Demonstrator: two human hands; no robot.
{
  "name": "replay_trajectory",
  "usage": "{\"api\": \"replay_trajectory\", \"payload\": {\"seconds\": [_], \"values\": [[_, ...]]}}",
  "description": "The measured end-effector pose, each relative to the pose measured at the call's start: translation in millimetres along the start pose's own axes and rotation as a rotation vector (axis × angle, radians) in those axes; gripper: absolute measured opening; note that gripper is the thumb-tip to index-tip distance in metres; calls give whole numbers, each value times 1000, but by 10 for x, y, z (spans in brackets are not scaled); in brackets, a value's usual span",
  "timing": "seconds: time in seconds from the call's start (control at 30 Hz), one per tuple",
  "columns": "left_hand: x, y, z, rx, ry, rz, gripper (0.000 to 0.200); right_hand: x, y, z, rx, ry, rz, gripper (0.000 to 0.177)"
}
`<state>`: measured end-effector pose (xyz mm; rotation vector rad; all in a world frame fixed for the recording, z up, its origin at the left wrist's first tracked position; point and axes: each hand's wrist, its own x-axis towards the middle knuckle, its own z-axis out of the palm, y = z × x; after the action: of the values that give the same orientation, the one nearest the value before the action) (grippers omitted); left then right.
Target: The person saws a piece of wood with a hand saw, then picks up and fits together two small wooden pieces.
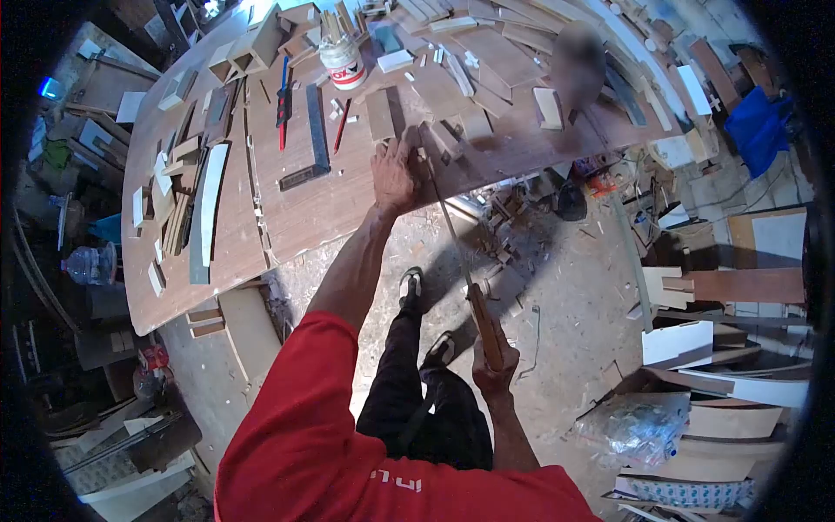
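Two hands are engaged, both seen in the single head view. The left hand lies flat at the near edge of the tabletop, fingers spread and pressed down, gripping nothing. The right hand is low, near the person's waist, its fingers clamped round the wooden handle of a handsaw. The blade runs up and away from that hand. Its far end meets the tabletop edge just beside the left hand, among small wood offcuts. Which piece the teeth bite cannot be told, as the contact is too small to read.

Also on the tabletop are a steel square, a red pencil and a white tub, all well apart from the cut. The floor beneath is strewn with scraps. The person's feet stand near the line of the blade.

Assessment: a saw cut is in hand at the tabletop edge. To do it well, the pressing hand should hold the work firm against the tabletop, with its fingers clear of the blade's side; they look very close. Strokes are best long, light and in line with the forearm, so that the thin blade does not bow. The feet would be safer set back from under the saw.
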<state>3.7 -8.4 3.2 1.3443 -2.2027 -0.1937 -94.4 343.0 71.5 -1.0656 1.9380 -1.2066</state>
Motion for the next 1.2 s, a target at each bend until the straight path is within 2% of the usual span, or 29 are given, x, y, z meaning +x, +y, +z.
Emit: {"api": "replay_trajectory", "payload": {"seconds": [0.07,0.1,0.17,0.2,0.27,0.3,0.37,0.4,0.47,0.5,0.57,0.63,0.7,0.73,0.8,0.83,0.87,0.93,1.0,1.03,1.1,1.13,1.17,1.2], "values": [[-14,42,-64,-11,-49,-36,37,-58,-53,49,236,-18,123,40],[5,50,-52,-12,-48,-35,37,-43,-30,80,235,-16,121,40],[-12,23,-36,39,-41,-58,67,-25,14,152,-89,114,-127,40],[-18,7,-24,37,-43,-62,67,38,17,187,-92,111,-126,40],[1,-31,1,44,-70,-46,51,334,17,289,-54,131,-161,39],[3,-82,37,50,-67,-46,51,494,26,376,-48,128,-164,39],[-7,-107,99,-31,90,6,41,735,109,515,-138,52,-136,40],[-19,-111,102,-26,87,2,41,736,188,518,-136,45,-134,40],[4,-53,39,-30,26,-52,40,713,339,457,-38,-176,-29,40],[-44,-53,17,-22,19,-55,40,521,290,405,-31,-183,-22,40],[15,-38,23,-11,7,-68,35,247,38,169,-120,22,-206,40],[-227,-3,54,-31,-18,-72,32,342,-239,129,-22,44,-117,37],[5,-16,11,-45,55,-25,25,780,170,252,-488,-263,93,35],[13,-11,6,-3,64,-32,24,675,283,248,-486,-276,103,35],[-40,-25,3,5,109,-9,25,589,199,266,-18,-12,-181,35],[-1,-15,9,0,166,16,26,368,62,246,-99,119,-308,31],[117,-19,14,-5,186,14,26,309,-76,168,-58,73,-240,32],[-1,-9,1,26,33,-48,30,199,-90,142,-29,16,-122,33],[74,15,15,13,69,-45,30,649,160,315,-152,-5,-244,36],[28,-1,-11,15,71,-45,31,579,100,265,-149,-14,-241,36],[35,-9,-10,26,108,-21,32,446,-53,106,-19,-62,-6,40],[16,-20,-1,34,141,-4,32,336,-9,30,-160,-32,-296,39],[79,-63,14,38,156,-10,32,274,-15,86,31,54,-205,35],[-20,-70,25,25,96,-25,32,238,13,108,-2,41,-155,33]]}}
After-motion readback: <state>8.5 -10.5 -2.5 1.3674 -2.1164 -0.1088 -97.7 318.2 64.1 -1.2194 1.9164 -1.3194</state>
